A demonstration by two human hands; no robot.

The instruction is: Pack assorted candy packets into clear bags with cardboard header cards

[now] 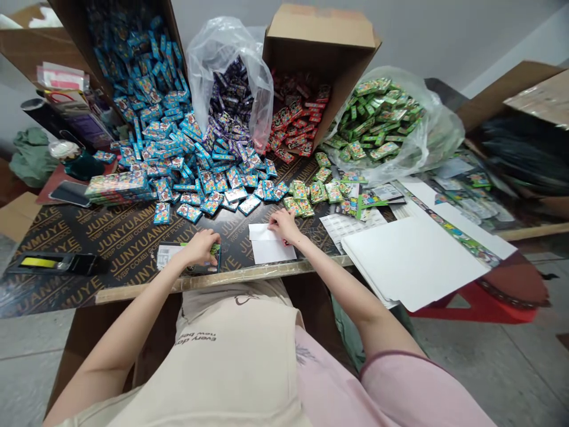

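My left hand (202, 247) is closed, its fingers curled over the right end of a flat printed carton (167, 254) in black, green and white. The carton lies by the table's front edge, partly covered by the hand. To the right, my right hand (284, 227) pinches the upper part of a white folded card (272, 252), which lies blank side up. Something small and red shows under the right palm, too hidden to name. Just beyond the hands lie small blue boxes (211, 203) and small green boxes (317, 191).
Behind are an open carton of blue boxes (151, 77), a bag of purple boxes (231, 89), a carton of red boxes (297, 118) and a bag of green boxes (382, 112). A tape dispenser (57, 264) stands left; white sheets (418, 255) overhang the front edge at right.
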